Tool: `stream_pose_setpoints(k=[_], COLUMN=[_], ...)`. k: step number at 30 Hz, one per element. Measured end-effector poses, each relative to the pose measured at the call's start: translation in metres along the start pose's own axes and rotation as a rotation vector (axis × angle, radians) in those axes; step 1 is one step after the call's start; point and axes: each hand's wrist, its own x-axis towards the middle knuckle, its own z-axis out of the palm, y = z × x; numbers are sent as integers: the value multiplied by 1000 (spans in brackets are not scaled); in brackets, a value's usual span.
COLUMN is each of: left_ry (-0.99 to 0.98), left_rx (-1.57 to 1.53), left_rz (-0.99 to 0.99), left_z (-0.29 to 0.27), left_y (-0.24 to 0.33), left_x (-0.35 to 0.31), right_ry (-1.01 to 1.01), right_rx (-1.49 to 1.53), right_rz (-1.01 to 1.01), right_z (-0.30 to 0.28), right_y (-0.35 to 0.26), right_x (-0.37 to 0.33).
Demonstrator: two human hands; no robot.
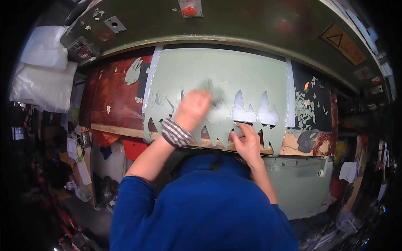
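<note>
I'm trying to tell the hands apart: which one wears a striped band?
The left hand, blurred over the green sheet; a striped band circles its wrist, while the right hand has a bare wrist.

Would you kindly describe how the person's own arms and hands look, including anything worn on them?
Plain blue sleeves end around the elbows. The left hand is ungloved though blurred, with a dark-and-white striped fabric band around its wrist. The right hand is ungloved too; no band shows there.
</note>
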Motion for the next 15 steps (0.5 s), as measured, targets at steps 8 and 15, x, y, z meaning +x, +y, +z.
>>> stream_pose_setpoints(k=[8, 15], left_ry=[-188, -115], left_rx=[-24, -232], left_rz=[-62, -571], left_z=[39, 12], left_y=[26, -35], left_x=[-52, -15], right_ry=[-84, 39], right_rx=[-128, -194], right_rz=[83, 60], right_z=[19, 24], right_y=[6, 8], right_x=[15, -4])
